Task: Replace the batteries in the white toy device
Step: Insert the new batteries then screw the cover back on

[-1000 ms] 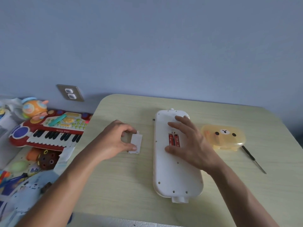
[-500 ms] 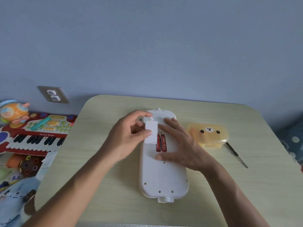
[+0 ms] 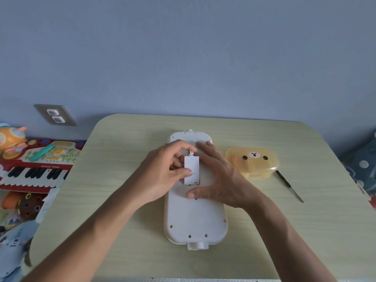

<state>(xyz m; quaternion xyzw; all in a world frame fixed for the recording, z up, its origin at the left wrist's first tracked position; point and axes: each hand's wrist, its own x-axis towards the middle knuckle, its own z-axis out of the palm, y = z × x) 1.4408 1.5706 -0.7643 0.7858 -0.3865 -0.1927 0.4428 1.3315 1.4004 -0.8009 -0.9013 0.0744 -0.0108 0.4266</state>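
Pale blue wall and a light wood-grain table (image 3: 126, 200) with rounded corners frame the scene. On the table's middle lies a white toy device (image 3: 195, 218), long and round-ended, back side up, its smooth plastic shell dotted with small screw holes and a stub at the near end. A person's left hand (image 3: 162, 174) pinches a small white rectangular battery cover (image 3: 191, 169) between thumb and fingers, the cover set over the battery bay in the far half of the device, a small tab at its far edge; whether it is fully seated cannot be told. The right hand (image 3: 215, 176) lies spread on the device just right of the cover, palm down and holding nothing, thumb touching the shell near the cover's near edge.

Right of the device sits a translucent yellow plastic box (image 3: 254, 162) with a bear face on its lid, and just beyond it a slim dark-handled screwdriver (image 3: 289, 185) lies on the wood. Off the table's left edge stands a red toy keyboard (image 3: 34, 169); its printed label is too small to read surely. A grey wall socket (image 3: 55, 115) sits on the wall above it.
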